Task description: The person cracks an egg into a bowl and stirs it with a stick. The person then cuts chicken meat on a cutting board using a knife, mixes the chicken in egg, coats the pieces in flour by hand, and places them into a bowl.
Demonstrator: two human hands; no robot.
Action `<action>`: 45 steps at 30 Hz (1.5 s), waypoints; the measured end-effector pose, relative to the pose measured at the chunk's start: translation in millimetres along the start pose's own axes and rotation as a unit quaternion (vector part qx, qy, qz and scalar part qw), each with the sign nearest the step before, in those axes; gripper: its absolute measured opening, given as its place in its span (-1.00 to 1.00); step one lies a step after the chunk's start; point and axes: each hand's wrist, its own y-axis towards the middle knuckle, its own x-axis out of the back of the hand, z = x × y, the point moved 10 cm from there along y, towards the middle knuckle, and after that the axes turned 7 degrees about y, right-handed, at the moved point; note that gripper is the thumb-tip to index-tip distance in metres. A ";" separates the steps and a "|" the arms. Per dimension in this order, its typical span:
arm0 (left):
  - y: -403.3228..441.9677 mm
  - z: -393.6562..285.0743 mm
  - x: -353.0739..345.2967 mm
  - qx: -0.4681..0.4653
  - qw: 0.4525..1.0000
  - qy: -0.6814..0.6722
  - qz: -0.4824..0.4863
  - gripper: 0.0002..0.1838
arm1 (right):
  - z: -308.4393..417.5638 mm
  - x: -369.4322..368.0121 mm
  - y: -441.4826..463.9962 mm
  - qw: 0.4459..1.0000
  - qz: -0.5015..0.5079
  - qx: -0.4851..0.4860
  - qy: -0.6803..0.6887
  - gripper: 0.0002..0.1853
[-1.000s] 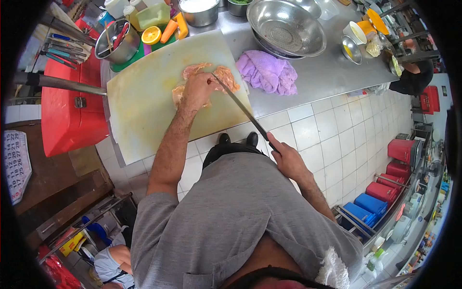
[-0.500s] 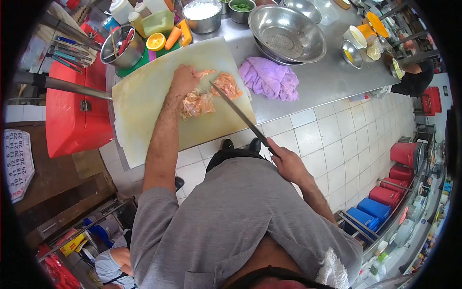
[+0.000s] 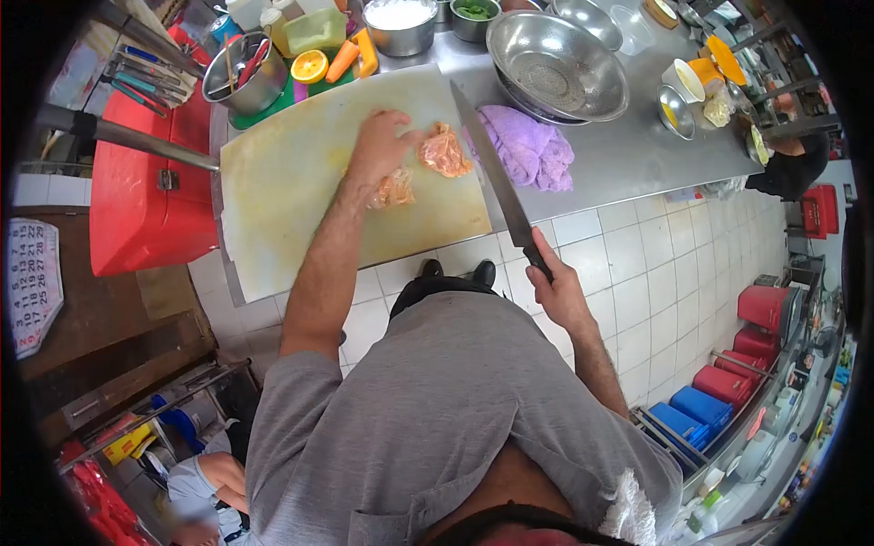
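Observation:
My left hand (image 3: 381,146) hovers over the white cutting board (image 3: 291,182), fingers and thumb apart, with nothing visible in it. Partly hidden by this hand and wrist, a piece of raw chicken (image 3: 395,189) lies on the board. A second piece of raw chicken (image 3: 444,151) sits to the right of my fingers. My right hand (image 3: 559,289) grips the black handle of a long kitchen knife (image 3: 496,173). The blade points away from me, over the board's right edge and beside the purple towel (image 3: 528,150).
Behind the board stand a steel pot (image 3: 244,77) with utensils, a halved orange (image 3: 309,66), carrot pieces (image 3: 343,62) and a bowl of white contents (image 3: 401,32). A large steel colander (image 3: 557,68) is beyond the towel. Another person (image 3: 214,478) is at lower left.
The knife has swung up and right, off the chicken to the board's right edge. My left hand has let go of the strip of chicken and its fingers have spread.

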 end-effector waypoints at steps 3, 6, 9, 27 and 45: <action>-25.8 -5.6 25.2 0.054 0.970 0.117 0.205 -0.81 | 1.0 -4.5 -0.8 0.999 0.038 -0.033 -0.012 -0.38; -65.9 -6.4 29.6 0.028 0.947 0.242 0.209 -0.81 | 1.5 -19.4 -1.8 0.996 0.084 -0.027 -0.028 -0.38; -85.6 -5.6 40.2 0.026 0.952 0.299 0.057 -0.80 | 8.9 -27.7 0.4 0.995 0.090 0.040 -0.027 -0.38; -101.5 52.2 47.8 0.218 0.973 0.073 0.025 -0.53 | 0.9 -55.8 3.4 0.971 0.223 -0.013 -0.082 -0.37; -37.0 19.3 72.6 0.091 0.979 -0.126 -0.135 -0.73 | 11.9 -45.3 -5.8 0.974 0.225 -0.023 -0.005 -0.39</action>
